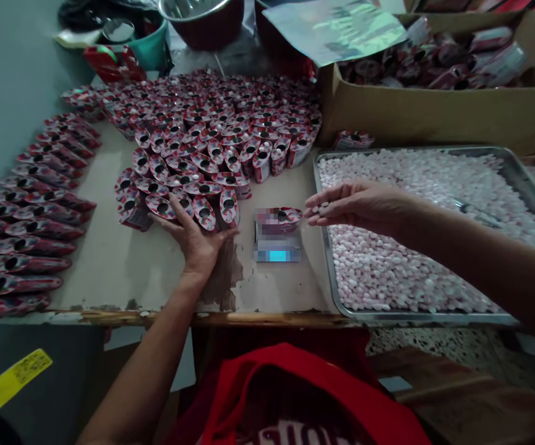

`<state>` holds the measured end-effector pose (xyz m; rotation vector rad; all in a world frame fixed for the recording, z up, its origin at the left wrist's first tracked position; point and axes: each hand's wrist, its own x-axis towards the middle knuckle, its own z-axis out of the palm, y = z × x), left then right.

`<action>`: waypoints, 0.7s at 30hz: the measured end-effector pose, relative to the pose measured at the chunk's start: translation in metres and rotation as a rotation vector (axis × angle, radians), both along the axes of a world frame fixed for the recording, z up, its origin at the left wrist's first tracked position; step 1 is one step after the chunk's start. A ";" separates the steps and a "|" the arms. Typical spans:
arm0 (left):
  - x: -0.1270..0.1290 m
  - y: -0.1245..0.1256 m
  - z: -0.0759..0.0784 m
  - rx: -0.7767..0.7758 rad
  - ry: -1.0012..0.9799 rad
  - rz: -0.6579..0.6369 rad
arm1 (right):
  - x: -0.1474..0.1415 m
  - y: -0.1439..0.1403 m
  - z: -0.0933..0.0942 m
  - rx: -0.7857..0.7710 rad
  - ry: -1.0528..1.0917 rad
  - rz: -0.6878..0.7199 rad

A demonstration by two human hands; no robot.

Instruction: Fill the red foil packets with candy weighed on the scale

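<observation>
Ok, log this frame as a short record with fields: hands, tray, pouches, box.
left hand: flat on the worn table, touching standing open red foil pouches
right hand: pinching small pale candies at one open pouch on a small scale
metal tray: full of pale pink and white candies
cardboard box: holds more red packets

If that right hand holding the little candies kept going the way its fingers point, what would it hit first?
Most likely the open pouch standing on the small scale: the right hand points left at its mouth, almost touching, though depth is hard to judge.
</observation>
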<state>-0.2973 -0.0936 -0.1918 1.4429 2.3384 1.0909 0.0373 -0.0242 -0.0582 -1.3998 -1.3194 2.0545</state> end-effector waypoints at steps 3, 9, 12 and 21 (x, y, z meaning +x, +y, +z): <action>0.005 -0.011 0.021 -0.031 -0.064 0.021 | 0.004 -0.005 0.000 0.035 -0.004 -0.017; -0.010 -0.062 0.073 0.010 0.159 -0.109 | -0.001 -0.004 0.004 0.245 -0.158 0.105; -0.005 -0.063 0.087 0.136 0.250 -0.188 | -0.010 0.005 0.010 0.439 -0.268 0.228; 0.043 -0.023 0.109 0.303 0.152 -0.429 | -0.059 0.009 0.033 1.091 -0.764 0.623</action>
